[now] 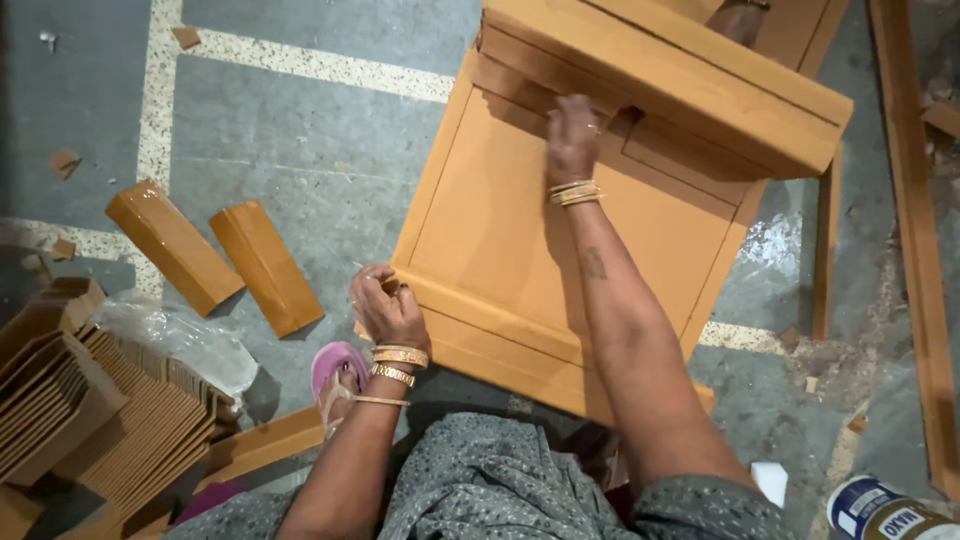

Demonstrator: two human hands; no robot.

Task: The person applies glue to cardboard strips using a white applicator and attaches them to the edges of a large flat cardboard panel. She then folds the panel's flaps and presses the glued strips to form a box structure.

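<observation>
Stiff, likely heavy wooden panel [500, 240]; left hand [388, 312] clamped on near corner, right hand [572, 135] flat, fingers under upper ledge.

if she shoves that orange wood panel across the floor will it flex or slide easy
The panel looks stiff: a framed board with thick edges, so flexing seems unlikely. It lies flat on the smooth floor, so it would probably slide rather than tip. It is broad, with another wooden piece on its far end, so likely heavy.
</observation>
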